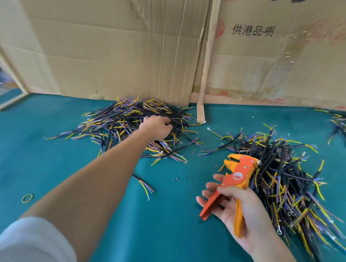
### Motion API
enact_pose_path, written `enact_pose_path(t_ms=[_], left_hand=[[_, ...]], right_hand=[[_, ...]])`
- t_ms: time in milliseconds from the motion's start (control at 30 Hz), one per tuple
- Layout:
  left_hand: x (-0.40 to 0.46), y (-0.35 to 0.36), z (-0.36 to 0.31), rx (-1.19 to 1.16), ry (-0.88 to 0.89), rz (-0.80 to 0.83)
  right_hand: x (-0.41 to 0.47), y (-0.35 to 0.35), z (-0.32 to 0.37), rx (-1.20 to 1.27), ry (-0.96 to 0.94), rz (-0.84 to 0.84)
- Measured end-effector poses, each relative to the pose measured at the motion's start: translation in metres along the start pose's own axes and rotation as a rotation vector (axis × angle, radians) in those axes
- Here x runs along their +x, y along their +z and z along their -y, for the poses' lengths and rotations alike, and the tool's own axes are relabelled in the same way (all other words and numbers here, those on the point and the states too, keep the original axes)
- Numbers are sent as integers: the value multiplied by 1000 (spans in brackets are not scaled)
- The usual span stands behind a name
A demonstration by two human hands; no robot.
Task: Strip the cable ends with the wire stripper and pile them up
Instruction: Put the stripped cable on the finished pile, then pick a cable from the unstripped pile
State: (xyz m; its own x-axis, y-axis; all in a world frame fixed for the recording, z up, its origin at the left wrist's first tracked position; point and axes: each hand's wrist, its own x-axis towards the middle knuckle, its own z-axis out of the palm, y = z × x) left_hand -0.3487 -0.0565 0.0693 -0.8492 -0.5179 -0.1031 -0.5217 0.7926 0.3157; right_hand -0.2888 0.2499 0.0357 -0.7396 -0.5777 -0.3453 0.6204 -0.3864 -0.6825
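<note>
A yellow rubber band (27, 198) is seen on the green table cover (164, 229), well left of all fingers. The left hand (155, 128) is laid on the far cable pile (132, 125), its fingers curled into the cables; whether one is pinched cannot be told. One loose cable (143, 186) lies apart. The wire stripper (233, 185) is held in the right hand (236, 209), thumb over the handles, fingers spread beneath; its long axis runs near to far, head pointing away. A second pile (281, 175) lies just right of those fingers, a third (344, 128) farther off. "供港品质" is printed on the cardboard (270, 56).
</note>
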Motion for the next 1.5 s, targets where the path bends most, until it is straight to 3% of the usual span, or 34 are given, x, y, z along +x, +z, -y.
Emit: enact_pose_path(t_ms=[400,667,733,867,1000,1067,1233,1500], left_hand=[[-8,-12,-7,-360,-171,-456],[-36,-53,-35,-967,-16,-916],[-44,-65,-40,-1104,38,-967],[-65,-72,-48,-1250,17,-923],[-115,-31,-65,-1455,130,-661],[-131,-8,-71,-1518,103,-592],[-148,35,-71,-1506,-74,-564],[-156,68,-64,-1494,-153,-575]], right_hand=[[5,-10,4,27,-92,-84],[2,-5,3,-54,-79,-37],[2,-4,4,-55,-79,-27],[0,-3,5,-56,-77,8],[-3,-2,7,-36,-51,66],[-4,-3,9,-36,-22,110],[-8,-5,12,-91,95,260],[-8,-1,6,-191,172,451]])
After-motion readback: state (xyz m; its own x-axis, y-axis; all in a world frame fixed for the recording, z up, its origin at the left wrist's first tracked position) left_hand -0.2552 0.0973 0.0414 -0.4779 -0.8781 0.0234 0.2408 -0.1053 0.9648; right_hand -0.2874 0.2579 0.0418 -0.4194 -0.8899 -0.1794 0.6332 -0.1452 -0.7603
